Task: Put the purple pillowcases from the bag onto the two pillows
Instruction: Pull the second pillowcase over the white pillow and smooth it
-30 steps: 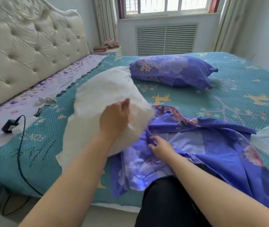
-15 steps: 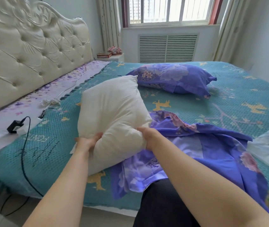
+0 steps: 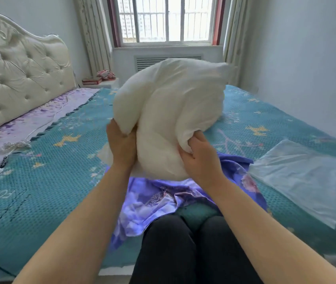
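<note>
One bare white pillow (image 3: 169,111) aloft, left hand (image 3: 122,147) and right hand (image 3: 199,158) both gripping its lower end. One purple pillowcase (image 3: 157,199) beneath, partly hidden. One clear bag (image 3: 310,177).

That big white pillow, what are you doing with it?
A person is holding the white pillow up off the bed, with the left hand and the right hand gripping its lower end. It has no cover on yet. A purple pillowcase lies crumpled on the bed right under it, by the person's knees. A clear plastic bag lies flat off to the right.
</note>
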`<action>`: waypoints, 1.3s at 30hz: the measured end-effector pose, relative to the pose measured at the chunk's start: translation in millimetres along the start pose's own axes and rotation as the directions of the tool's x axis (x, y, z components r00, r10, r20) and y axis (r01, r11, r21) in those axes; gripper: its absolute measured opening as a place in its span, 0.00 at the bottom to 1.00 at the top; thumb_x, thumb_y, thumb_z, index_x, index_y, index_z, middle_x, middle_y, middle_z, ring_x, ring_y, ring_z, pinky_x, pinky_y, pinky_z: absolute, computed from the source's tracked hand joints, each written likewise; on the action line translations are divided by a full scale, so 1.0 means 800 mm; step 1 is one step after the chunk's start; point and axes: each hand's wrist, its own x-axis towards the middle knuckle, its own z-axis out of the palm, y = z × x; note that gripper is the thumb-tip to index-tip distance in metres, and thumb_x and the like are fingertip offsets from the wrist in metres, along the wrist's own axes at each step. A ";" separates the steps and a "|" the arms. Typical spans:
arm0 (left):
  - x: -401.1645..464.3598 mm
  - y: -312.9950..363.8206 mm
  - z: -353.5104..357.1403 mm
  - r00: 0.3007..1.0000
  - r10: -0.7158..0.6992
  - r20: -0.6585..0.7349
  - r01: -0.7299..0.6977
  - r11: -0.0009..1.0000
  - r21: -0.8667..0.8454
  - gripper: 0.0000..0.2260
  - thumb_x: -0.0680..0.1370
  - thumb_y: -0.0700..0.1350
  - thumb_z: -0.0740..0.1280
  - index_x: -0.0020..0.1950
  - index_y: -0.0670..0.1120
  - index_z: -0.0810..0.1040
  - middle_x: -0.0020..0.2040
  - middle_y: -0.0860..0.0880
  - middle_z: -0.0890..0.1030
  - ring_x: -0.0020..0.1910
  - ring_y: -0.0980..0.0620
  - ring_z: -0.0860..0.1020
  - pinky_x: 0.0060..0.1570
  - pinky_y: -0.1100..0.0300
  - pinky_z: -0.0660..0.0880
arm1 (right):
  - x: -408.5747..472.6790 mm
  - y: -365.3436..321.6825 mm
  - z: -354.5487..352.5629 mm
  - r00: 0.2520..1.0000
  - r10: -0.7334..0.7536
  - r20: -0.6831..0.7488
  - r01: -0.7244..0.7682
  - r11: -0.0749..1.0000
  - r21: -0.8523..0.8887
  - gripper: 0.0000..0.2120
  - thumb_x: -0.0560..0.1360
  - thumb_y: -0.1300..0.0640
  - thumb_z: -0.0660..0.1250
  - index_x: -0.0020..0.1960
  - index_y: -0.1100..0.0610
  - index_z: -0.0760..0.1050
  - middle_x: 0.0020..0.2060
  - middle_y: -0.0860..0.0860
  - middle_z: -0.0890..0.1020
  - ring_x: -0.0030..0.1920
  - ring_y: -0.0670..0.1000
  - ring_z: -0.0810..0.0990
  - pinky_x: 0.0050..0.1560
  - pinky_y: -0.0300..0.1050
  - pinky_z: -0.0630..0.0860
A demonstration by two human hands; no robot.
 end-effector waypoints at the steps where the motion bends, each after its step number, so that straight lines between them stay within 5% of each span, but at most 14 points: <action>1: -0.009 0.007 0.014 0.999 0.016 0.031 -0.015 1.000 -0.019 0.11 0.68 0.41 0.71 0.43 0.54 0.73 0.41 0.54 0.76 0.43 0.57 0.75 0.42 0.66 0.70 | -0.011 0.005 -0.020 0.997 -0.069 -0.026 0.066 0.992 -0.104 0.11 0.70 0.62 0.64 0.50 0.63 0.79 0.49 0.59 0.79 0.47 0.63 0.78 0.44 0.50 0.74; 4: -0.029 0.016 0.048 0.990 0.055 0.130 -0.058 0.998 0.020 0.13 0.68 0.43 0.71 0.40 0.58 0.69 0.43 0.43 0.74 0.43 0.45 0.74 0.44 0.53 0.71 | -0.034 0.012 -0.076 0.959 -0.284 -0.001 0.249 0.843 -0.476 0.14 0.67 0.52 0.63 0.43 0.60 0.80 0.44 0.58 0.80 0.44 0.62 0.76 0.45 0.50 0.66; 8: -0.045 0.025 0.070 0.917 0.022 0.397 -0.045 0.998 0.049 0.09 0.67 0.46 0.71 0.36 0.55 0.72 0.41 0.51 0.71 0.38 0.56 0.70 0.39 0.63 0.66 | -0.071 0.014 -0.115 0.880 -0.424 0.214 0.467 0.692 -0.551 0.21 0.69 0.38 0.63 0.43 0.55 0.82 0.48 0.52 0.81 0.50 0.57 0.71 0.50 0.53 0.66; 9: -0.047 0.019 0.073 0.871 0.007 0.491 -0.066 0.992 0.103 0.07 0.65 0.50 0.70 0.40 0.52 0.76 0.43 0.52 0.73 0.41 0.56 0.71 0.43 0.62 0.67 | -0.080 0.017 -0.117 0.852 -0.436 0.290 0.522 0.669 -0.529 0.23 0.68 0.35 0.63 0.46 0.53 0.82 0.51 0.50 0.81 0.53 0.57 0.71 0.53 0.54 0.66; 11: -0.046 -0.004 0.075 0.724 -0.085 0.685 -0.098 0.970 0.223 0.26 0.63 0.58 0.67 0.53 0.41 0.81 0.54 0.46 0.78 0.52 0.51 0.75 0.57 0.57 0.71 | -0.097 0.026 -0.112 0.797 -0.445 0.408 0.602 0.632 -0.488 0.21 0.68 0.37 0.67 0.52 0.50 0.81 0.56 0.48 0.79 0.58 0.55 0.71 0.58 0.54 0.65; 15: -0.076 -0.018 0.051 0.308 -0.375 0.874 0.016 0.921 0.389 0.09 0.76 0.40 0.67 0.56 0.44 0.80 0.57 0.45 0.80 0.54 0.52 0.76 0.60 0.56 0.72 | -0.139 0.054 -0.089 0.695 -0.517 0.500 0.719 0.525 -0.455 0.12 0.75 0.58 0.64 0.57 0.53 0.78 0.61 0.51 0.78 0.63 0.56 0.73 0.64 0.51 0.66; 19: -0.097 -0.020 0.034 0.135 -0.390 0.911 0.122 0.919 0.376 0.19 0.73 0.46 0.66 0.63 0.45 0.76 0.62 0.51 0.77 0.58 0.56 0.74 0.64 0.62 0.68 | -0.156 0.069 -0.085 0.557 -0.714 0.424 0.827 0.428 -0.365 0.11 0.78 0.58 0.63 0.59 0.51 0.77 0.62 0.50 0.77 0.62 0.54 0.75 0.67 0.49 0.67; 22: -0.095 -0.007 0.031 0.048 -0.462 0.885 0.000 0.886 0.463 0.14 0.76 0.46 0.65 0.60 0.48 0.77 0.57 0.55 0.75 0.56 0.58 0.73 0.55 0.71 0.70 | -0.137 0.070 -0.079 0.672 -0.717 0.183 0.698 0.532 -0.479 0.20 0.77 0.55 0.64 0.67 0.49 0.68 0.64 0.51 0.70 0.67 0.55 0.68 0.70 0.59 0.61; 25: -0.094 -0.009 0.031 0.075 -0.540 0.838 -0.171 0.821 0.544 0.25 0.66 0.55 0.63 0.58 0.43 0.75 0.56 0.49 0.70 0.50 0.52 0.72 0.54 0.58 0.72 | -0.091 0.065 -0.075 0.909 -0.389 0.148 0.388 0.665 -0.638 0.33 0.73 0.40 0.61 0.74 0.50 0.56 0.71 0.56 0.64 0.73 0.62 0.61 0.69 0.70 0.53; 27: -0.096 -0.008 0.032 0.136 -0.619 0.773 -0.146 0.760 0.634 0.32 0.59 0.62 0.59 0.58 0.46 0.70 0.57 0.48 0.70 0.54 0.49 0.71 0.60 0.50 0.69 | -0.058 0.063 -0.072 0.950 -0.134 0.282 0.287 0.726 -0.625 0.40 0.69 0.33 0.56 0.75 0.50 0.53 0.74 0.57 0.61 0.74 0.60 0.59 0.71 0.69 0.48; 30: -0.109 -0.008 0.037 0.234 -0.679 0.696 -0.059 0.705 0.707 0.26 0.73 0.57 0.57 0.68 0.48 0.64 0.64 0.50 0.69 0.67 0.43 0.65 0.68 0.47 0.61 | -0.019 0.077 -0.057 0.855 0.119 0.504 0.222 0.795 -0.564 0.46 0.68 0.33 0.62 0.77 0.46 0.45 0.77 0.53 0.49 0.77 0.55 0.48 0.73 0.63 0.39; 33: -0.121 -0.031 0.027 0.244 -0.679 0.692 0.277 0.733 0.621 0.20 0.81 0.47 0.57 0.71 0.41 0.62 0.61 0.46 0.70 0.61 0.47 0.69 0.56 0.56 0.69 | 0.019 0.090 -0.027 0.731 0.269 0.627 0.156 0.829 -0.537 0.47 0.67 0.32 0.65 0.77 0.45 0.45 0.78 0.52 0.48 0.77 0.55 0.46 0.73 0.64 0.39; 36: -0.129 -0.038 -0.001 0.309 -0.682 0.662 0.622 0.672 0.402 0.15 0.81 0.55 0.56 0.64 0.49 0.68 0.55 0.49 0.74 0.56 0.51 0.70 0.49 0.58 0.72 | 0.049 0.102 0.011 0.589 0.380 0.713 0.129 0.827 -0.547 0.48 0.63 0.28 0.65 0.75 0.43 0.50 0.76 0.49 0.55 0.77 0.55 0.50 0.72 0.67 0.46; 39: -0.137 -0.056 -0.020 0.359 -0.660 0.660 0.662 0.678 0.318 0.32 0.75 0.70 0.50 0.70 0.51 0.67 0.61 0.51 0.72 0.64 0.50 0.72 0.65 0.53 0.70 | 0.067 0.099 0.034 0.445 0.375 0.813 0.134 0.870 -0.474 0.42 0.69 0.37 0.68 0.75 0.49 0.54 0.74 0.51 0.62 0.74 0.55 0.59 0.72 0.57 0.55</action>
